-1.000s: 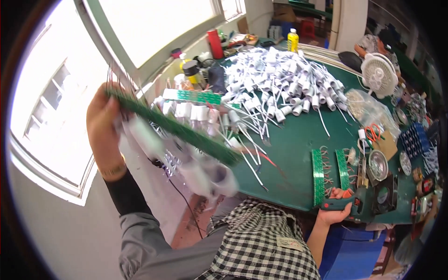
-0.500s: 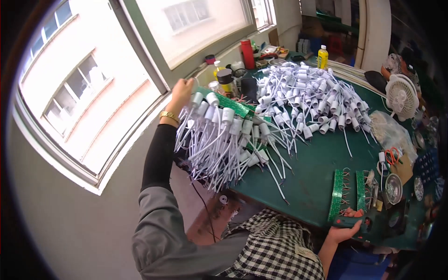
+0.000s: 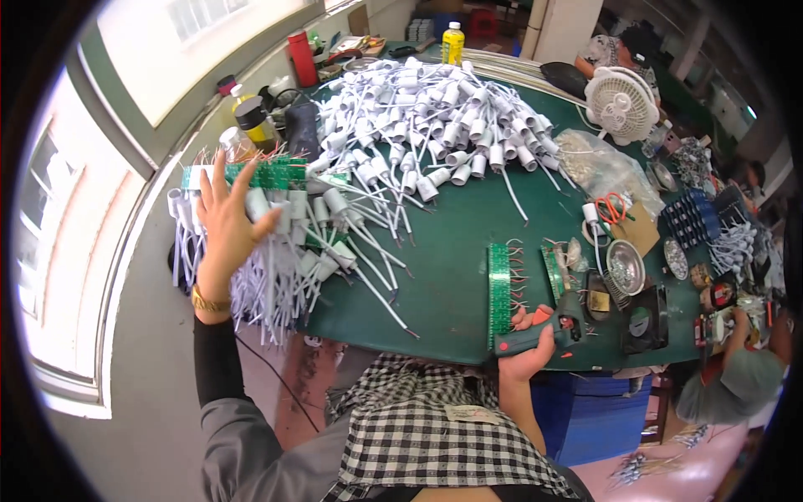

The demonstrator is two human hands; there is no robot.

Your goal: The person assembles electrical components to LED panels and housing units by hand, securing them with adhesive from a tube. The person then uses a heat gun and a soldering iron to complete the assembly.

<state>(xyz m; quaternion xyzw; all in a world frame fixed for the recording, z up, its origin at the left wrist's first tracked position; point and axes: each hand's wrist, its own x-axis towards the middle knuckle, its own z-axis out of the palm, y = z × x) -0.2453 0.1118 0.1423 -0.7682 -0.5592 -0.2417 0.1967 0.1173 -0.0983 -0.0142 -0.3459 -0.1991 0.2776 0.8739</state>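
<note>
My left hand, fingers spread, lies over a green circuit board at the table's left end. It holds nothing; whether it touches the board cannot be told. Thin wires rise from the board. White lamp sockets sit beneath it, their white cables hanging over the edge. At the table's front edge, my right hand is closed around a dark green cordless screwdriver with red parts. Just behind the tool stands a long green circuit board with short wires; a second wired board lies to its right.
A large heap of white lamp sockets covers the back of the green table. On the right are orange-handled scissors, a metal bowl and a white fan. A co-worker's arm shows at far right.
My view has turned to the right. My left hand was gripping the board's far end, raised and tilted; now the board lies lower and the fingers are spread. The right hand keeps the screwdriver.
</note>
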